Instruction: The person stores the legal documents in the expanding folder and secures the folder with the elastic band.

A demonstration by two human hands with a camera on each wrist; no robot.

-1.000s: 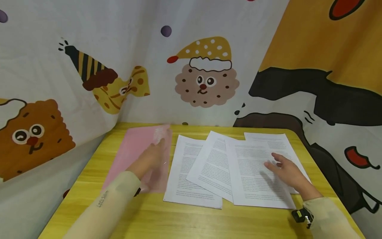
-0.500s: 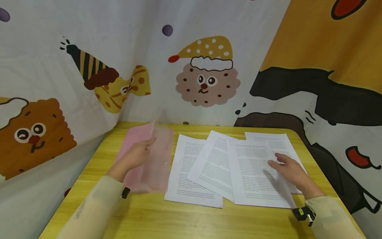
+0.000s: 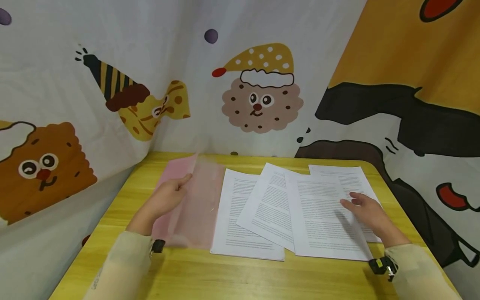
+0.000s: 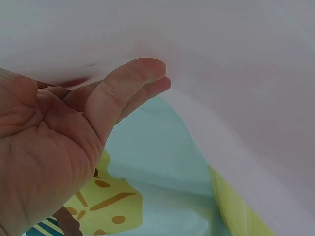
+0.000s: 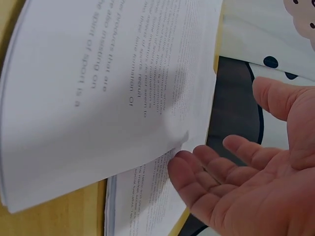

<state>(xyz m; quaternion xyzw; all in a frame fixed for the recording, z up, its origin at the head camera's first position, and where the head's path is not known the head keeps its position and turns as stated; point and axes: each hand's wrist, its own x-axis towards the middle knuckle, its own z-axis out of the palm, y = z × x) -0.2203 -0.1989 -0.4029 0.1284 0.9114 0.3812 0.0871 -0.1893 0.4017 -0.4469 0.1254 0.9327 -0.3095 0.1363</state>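
At ten o'clock on the table (image 3: pixel 240 279) lies the pink folder (image 3: pixel 180 221), its clear cover (image 3: pixel 206 200) raised. The left hand (image 3: pixel 165 200) pinches the cover's edge between thumb and forefinger. Just beside the folder at three o'clock sits the first stack (image 3: pixel 240 233) of printed paper, overlapped by a second (image 3: pixel 275 204) tilted toward one o'clock, then a third (image 3: pixel 322 212), which also covers part of a fourth (image 3: pixel 350 177). The right hand (image 3: pixel 369 214), at three o'clock, has loose fingers, holding nothing, by the third's edge; I can't tell whether they touch it.
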